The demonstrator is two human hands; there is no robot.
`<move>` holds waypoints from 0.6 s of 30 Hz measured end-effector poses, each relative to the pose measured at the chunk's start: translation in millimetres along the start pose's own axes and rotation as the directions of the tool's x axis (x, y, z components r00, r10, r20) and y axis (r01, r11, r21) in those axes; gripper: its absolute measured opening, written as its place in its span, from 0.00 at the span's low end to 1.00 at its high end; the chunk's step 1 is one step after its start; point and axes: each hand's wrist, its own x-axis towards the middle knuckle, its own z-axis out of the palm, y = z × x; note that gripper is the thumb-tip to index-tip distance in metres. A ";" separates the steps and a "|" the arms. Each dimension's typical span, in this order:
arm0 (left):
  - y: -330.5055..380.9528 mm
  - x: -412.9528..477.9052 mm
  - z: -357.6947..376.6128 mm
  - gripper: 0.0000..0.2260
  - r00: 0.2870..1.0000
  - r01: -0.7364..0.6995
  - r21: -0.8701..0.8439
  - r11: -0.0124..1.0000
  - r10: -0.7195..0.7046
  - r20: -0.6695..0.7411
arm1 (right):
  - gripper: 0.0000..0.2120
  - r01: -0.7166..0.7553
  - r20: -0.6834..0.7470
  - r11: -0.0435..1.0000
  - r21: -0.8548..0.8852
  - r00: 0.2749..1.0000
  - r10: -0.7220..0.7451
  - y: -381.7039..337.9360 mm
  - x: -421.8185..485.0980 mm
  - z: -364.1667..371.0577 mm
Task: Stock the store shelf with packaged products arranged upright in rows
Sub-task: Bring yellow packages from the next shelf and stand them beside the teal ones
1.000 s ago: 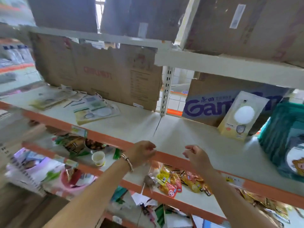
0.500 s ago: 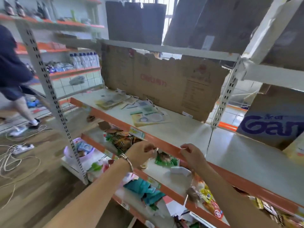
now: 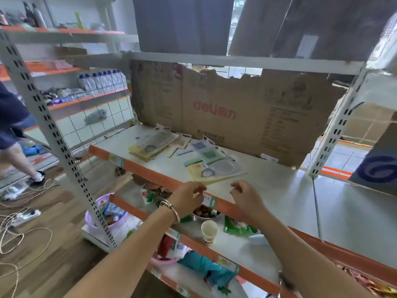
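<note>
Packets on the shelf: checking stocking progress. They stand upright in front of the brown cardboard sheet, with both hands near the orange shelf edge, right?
No. The head view shows the packets lying flat on the shelf, not upright. They are in front of the cardboard sheet, and the left hand and right hand are near the orange edge.

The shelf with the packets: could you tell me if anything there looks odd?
The packets lie flat in loose, overlapping piles on the shelf instead of standing upright in rows, and the cardboard sheet behind them has a ragged, torn top edge.
</note>
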 end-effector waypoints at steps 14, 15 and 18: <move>-47.0 134.9 14.9 0.17 0.999 0.015 0.191 0.981 -0.022 0.039 | 0.05 -0.533 0.214 0.695 0.482 0.841 0.496 6.9 117.4 1.5; -52.3 142.6 18.7 0.18 0.998 0.022 0.214 0.977 -0.035 0.060 | 0.04 -0.554 0.239 0.630 0.544 0.822 0.517 4.3 120.2 3.0; -63.9 155.2 33.4 0.15 0.991 -0.013 0.315 0.949 -0.029 0.128 | 0.03 -0.584 0.296 0.442 0.681 0.772 0.563 -5.7 129.9 7.4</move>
